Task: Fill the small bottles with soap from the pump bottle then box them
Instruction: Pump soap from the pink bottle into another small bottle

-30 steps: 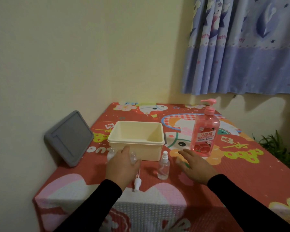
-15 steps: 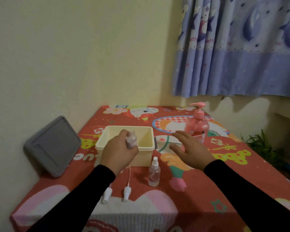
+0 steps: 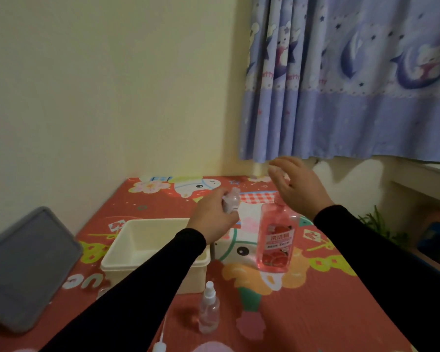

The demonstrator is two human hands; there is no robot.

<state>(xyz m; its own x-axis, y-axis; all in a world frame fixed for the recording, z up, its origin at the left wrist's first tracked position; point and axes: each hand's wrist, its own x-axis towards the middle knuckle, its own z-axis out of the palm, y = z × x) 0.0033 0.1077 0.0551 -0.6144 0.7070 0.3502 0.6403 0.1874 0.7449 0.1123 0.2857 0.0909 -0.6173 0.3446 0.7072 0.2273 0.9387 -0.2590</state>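
Gripping small bottle (image 3: 231, 202), left hand (image 3: 212, 217) is raised beside pump bottle (image 3: 275, 240) | right hand (image 3: 298, 187) is lifted above pump, fingers relaxed

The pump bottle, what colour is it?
Pink, the pump bottle in the head view.

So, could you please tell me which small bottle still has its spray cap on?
The small bottle standing on the table in front of the box; the one in the left hand is uncapped.

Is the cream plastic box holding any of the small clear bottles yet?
No: the cream plastic box shows only bare walls and floor, while one small clear bottle stands on the table and the left hand grips another.
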